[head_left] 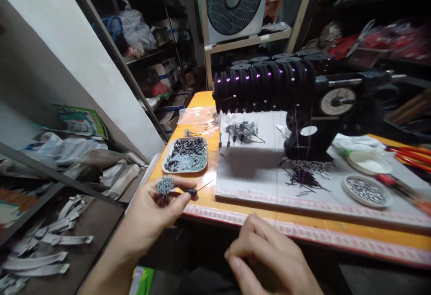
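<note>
1. Metal pins point(164, 185) form a small bundle, pinched together with a thin tool point(192, 191) in the left hand point(151, 214) above the tabletop point(202, 205) edge.
2. Likely light and prickly; best gripped around the bundle's middle.
3. Right hand point(269, 259) is loosely curled, holding nothing.

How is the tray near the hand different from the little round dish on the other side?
The rectangular tray has four sides and rounded corners; the round dish is a circle. The tray sits on the bare orange table close to the left hand; the dish sits on the white board at the far right. The tray's bits look dark and pale mixed; the dish's look grey. Both hold many small parts.
</note>
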A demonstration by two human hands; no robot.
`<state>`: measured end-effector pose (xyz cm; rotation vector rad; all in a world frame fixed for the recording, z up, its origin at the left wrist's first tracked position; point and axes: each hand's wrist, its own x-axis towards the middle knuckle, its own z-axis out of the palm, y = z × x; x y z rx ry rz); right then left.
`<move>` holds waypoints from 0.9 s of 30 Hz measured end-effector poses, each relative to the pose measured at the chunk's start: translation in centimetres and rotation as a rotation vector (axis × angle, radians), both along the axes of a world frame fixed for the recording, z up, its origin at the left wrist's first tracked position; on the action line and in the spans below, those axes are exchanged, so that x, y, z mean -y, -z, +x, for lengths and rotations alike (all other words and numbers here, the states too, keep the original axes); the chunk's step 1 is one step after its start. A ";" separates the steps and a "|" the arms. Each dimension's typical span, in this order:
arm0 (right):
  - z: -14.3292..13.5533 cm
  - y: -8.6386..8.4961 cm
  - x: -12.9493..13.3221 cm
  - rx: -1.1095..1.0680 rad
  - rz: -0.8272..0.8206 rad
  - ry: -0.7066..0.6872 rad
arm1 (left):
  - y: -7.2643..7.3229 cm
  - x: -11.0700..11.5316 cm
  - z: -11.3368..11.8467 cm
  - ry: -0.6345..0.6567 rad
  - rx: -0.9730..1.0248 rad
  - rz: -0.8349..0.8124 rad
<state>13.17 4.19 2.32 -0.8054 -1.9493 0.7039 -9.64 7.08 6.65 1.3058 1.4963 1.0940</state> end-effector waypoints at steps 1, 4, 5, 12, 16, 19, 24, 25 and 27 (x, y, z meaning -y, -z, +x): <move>0.1 -0.5 0.0 -0.012 -0.035 0.010 | 0.7 1.2 1.1 -0.049 0.162 -0.034; 0.4 -1.2 0.4 -0.037 -0.104 0.044 | 2.2 3.5 3.9 -0.151 0.488 -0.136; 0.5 -1.2 0.5 -0.036 -0.118 0.056 | 2.6 4.0 4.6 -0.160 0.560 -0.159; 0.8 -1.2 0.9 -0.024 -0.095 0.119 | 4.3 5.4 6.8 -0.274 0.927 -0.282; 0.4 -0.9 1.0 -0.034 -0.052 0.121 | 5.1 6.1 7.5 -0.280 0.977 -0.325; 0.2 -0.6 1.1 -0.051 -0.025 0.120 | 5.4 6.5 7.7 -0.285 1.000 -0.339; 0.1 -0.1 1.4 -0.063 -0.042 0.076 | 5.4 6.7 7.8 -0.291 0.993 -0.361; 0.0 0.1 1.4 -0.072 -0.044 0.070 | 5.4 6.8 7.8 -0.298 0.988 -0.362; -0.1 0.3 1.4 -0.084 -0.046 0.063 | 5.3 6.8 7.9 -0.299 0.986 -0.366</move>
